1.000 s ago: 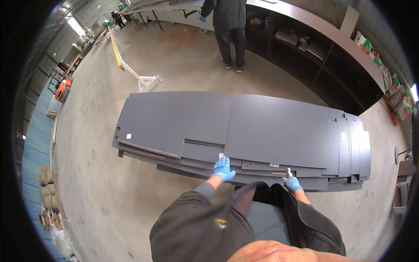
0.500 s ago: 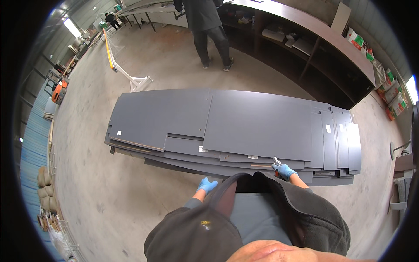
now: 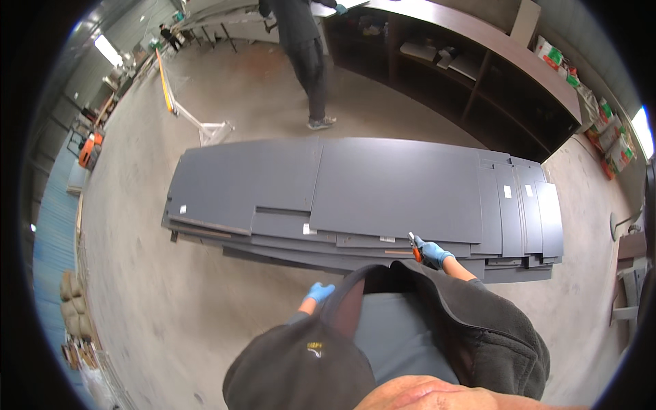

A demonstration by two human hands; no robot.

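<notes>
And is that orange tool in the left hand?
No, the orange tool is in the blue-gloved right hand, apart from the left hand.

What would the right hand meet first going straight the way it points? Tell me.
Probably the large gray board, with the tool in the right hand leading; depth is unclear, so it might pass above.

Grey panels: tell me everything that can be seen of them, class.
The panels are smooth, flat grey sheets of differing sizes, perhaps coated board, with several white labels and a brownish edge. They lie flat, unevenly stacked, lengthwise across the view, narrower ones overlapping toward the right end. The right hand, holding a tool, is at the near side; contact is unclear.
</notes>
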